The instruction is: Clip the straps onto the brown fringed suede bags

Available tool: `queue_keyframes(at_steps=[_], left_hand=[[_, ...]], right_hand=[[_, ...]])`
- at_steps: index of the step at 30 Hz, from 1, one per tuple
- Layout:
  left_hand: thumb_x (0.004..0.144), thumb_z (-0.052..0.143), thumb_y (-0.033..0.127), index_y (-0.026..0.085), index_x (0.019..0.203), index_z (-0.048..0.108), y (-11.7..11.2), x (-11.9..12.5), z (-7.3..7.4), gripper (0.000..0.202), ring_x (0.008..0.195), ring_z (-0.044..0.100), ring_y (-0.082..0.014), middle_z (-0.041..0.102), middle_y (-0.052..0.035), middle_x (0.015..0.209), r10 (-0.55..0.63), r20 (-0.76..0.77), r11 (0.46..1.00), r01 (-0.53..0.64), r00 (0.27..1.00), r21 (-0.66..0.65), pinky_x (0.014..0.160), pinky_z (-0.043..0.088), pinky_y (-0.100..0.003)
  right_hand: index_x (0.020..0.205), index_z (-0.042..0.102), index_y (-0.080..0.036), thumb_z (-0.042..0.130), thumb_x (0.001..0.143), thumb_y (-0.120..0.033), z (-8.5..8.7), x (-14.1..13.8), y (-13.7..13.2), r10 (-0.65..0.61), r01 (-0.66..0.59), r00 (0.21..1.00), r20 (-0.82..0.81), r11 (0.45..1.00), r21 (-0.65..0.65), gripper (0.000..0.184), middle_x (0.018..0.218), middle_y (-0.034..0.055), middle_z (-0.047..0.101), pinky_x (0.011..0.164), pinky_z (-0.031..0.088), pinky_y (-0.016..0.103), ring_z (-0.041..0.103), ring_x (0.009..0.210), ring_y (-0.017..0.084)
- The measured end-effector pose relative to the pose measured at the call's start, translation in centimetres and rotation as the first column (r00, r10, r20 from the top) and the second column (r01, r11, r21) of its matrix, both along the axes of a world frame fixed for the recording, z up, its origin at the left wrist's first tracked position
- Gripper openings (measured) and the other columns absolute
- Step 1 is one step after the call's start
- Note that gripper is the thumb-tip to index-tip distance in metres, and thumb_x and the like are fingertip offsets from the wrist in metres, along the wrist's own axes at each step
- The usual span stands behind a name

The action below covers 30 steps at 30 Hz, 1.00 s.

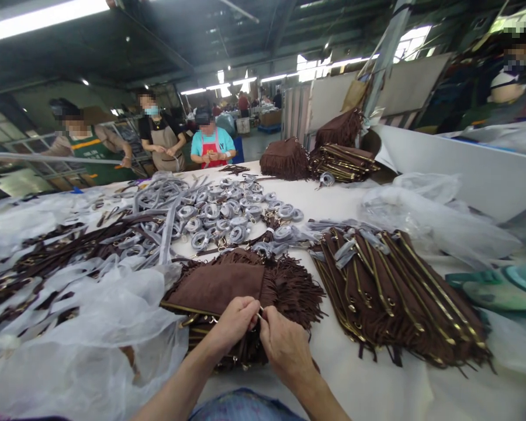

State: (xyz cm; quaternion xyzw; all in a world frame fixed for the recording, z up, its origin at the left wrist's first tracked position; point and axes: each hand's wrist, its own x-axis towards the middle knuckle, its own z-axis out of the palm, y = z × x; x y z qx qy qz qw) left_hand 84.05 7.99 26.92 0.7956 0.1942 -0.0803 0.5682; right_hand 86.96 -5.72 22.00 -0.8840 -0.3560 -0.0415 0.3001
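A brown suede fringed bag [228, 286] lies on top of a stack of like bags at the table's near edge. My left hand [234, 323] and my right hand [283, 342] meet at its near right side, both pinched shut on a small metal fitting [259, 316] at the bag's edge. The fitting is too small to name. The fringe [296, 289] fans out to the right of my hands.
A row of brown bags with gold zips [394, 292] lies to the right. Coiled grey-wrapped straps [228, 213] cover the table's middle. Clear plastic bags [92, 327] pile up at left. More fringed bags [319, 155] sit at the far end. Several people stand beyond the table.
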Motion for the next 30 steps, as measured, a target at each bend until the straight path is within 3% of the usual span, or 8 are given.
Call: queue_keyframes(at_steps=[6, 9, 11, 13, 14, 17, 25, 30], left_hand=[[0.082, 0.036, 0.037, 0.021, 0.055, 0.040, -0.1, 0.1, -1.1, 0.031, 0.051, 0.037, -0.0120, 0.040, 0.0048, 0.051, -0.050, -0.021, 0.988, 0.053, 0.999, 0.146, 0.053, 0.030, -0.025], [0.090, 0.031, 0.035, 0.021, 0.058, 0.042, -0.1, 0.0, -0.3, 0.037, 0.057, 0.044, -0.0144, 0.046, 0.0023, 0.055, -0.165, -0.034, 0.922, 0.167, 0.986, 0.351, 0.058, 0.035, -0.026], [0.093, 0.034, 0.035, 0.019, 0.070, 0.053, 0.1, -0.4, 0.3, 0.034, 0.073, 0.052, -0.0180, 0.058, -0.0015, 0.072, -0.311, -0.020, 0.783, 0.268, 0.950, 0.561, 0.070, 0.040, -0.029], [0.088, 0.048, 0.034, 0.020, 0.099, 0.059, 0.2, -1.0, 0.5, 0.021, 0.096, 0.053, -0.0238, 0.062, -0.0066, 0.102, -0.442, -0.042, 0.584, 0.323, 0.896, 0.745, 0.085, 0.040, -0.035], [0.084, 0.055, 0.032, 0.020, 0.113, 0.056, 0.2, -1.2, 0.4, 0.031, 0.105, 0.050, -0.0267, 0.059, -0.0088, 0.114, -0.476, -0.070, 0.492, 0.331, 0.876, 0.805, 0.090, 0.039, -0.039], [0.082, 0.055, 0.020, 0.020, 0.123, 0.051, 0.1, -1.7, -0.5, 0.041, 0.111, 0.048, -0.0284, 0.055, -0.0106, 0.122, -0.480, -0.147, 0.365, 0.348, 0.865, 0.864, 0.092, 0.039, -0.041], [0.083, 0.043, 0.007, 0.018, 0.104, 0.059, 0.1, -0.6, -2.8, 0.028, 0.093, 0.052, -0.0271, 0.060, -0.0087, 0.101, -0.452, -0.132, 0.292, 0.286, 0.882, 0.912, 0.081, 0.044, -0.041], [0.084, 0.039, 0.003, 0.017, 0.093, 0.058, 0.9, -0.4, -4.0, 0.026, 0.091, 0.054, -0.0231, 0.062, -0.0075, 0.094, -0.373, 0.111, 0.527, 0.112, 0.921, 0.842, 0.084, 0.046, -0.035]], right_hand=[[0.081, 0.052, -0.022, 0.037, 0.094, -0.019, -1.4, -0.6, 0.6, -0.061, 0.061, 0.998, -0.019, 0.998, -0.018, 0.019, 0.067, -0.0001, 0.067, 0.054, 0.029, 0.030, 0.067, 0.061, 0.017], [0.081, 0.052, -0.022, 0.037, 0.094, -0.020, -2.3, -0.5, 0.1, -0.113, 0.114, 0.994, 0.011, 0.992, -0.053, 0.020, 0.067, 0.0000, 0.067, 0.053, 0.028, 0.030, 0.066, 0.060, 0.016], [0.082, 0.052, -0.022, 0.039, 0.095, -0.021, -3.0, -0.3, -0.4, -0.135, 0.137, 0.990, 0.025, 0.987, -0.081, 0.018, 0.067, -0.0003, 0.068, 0.053, 0.027, 0.030, 0.066, 0.059, 0.016], [0.083, 0.052, -0.021, 0.041, 0.094, -0.021, -3.6, 0.0, -0.8, -0.144, 0.147, 0.989, 0.033, 0.983, -0.105, 0.016, 0.068, -0.0005, 0.068, 0.052, 0.027, 0.030, 0.066, 0.059, 0.016], [0.083, 0.052, -0.021, 0.042, 0.094, -0.020, -3.8, 0.1, -0.9, -0.147, 0.150, 0.989, 0.036, 0.982, -0.115, 0.015, 0.068, -0.0004, 0.068, 0.052, 0.027, 0.030, 0.066, 0.059, 0.016], [0.082, 0.052, -0.021, 0.044, 0.094, -0.019, -4.0, 0.4, -0.7, -0.151, 0.156, 0.987, 0.045, 0.980, -0.127, 0.014, 0.068, -0.0002, 0.067, 0.053, 0.028, 0.029, 0.067, 0.061, 0.016], [0.081, 0.052, -0.021, 0.047, 0.093, -0.019, -3.7, 1.2, -0.2, -0.144, 0.151, 0.988, 0.063, 0.980, -0.129, 0.013, 0.068, -0.0007, 0.067, 0.053, 0.028, 0.029, 0.066, 0.061, 0.016], [0.081, 0.052, -0.021, 0.047, 0.092, -0.019, -3.2, 1.4, 0.3, -0.143, 0.152, 0.986, 0.082, 0.981, -0.124, 0.013, 0.067, 0.0003, 0.066, 0.053, 0.028, 0.029, 0.065, 0.060, 0.016]])
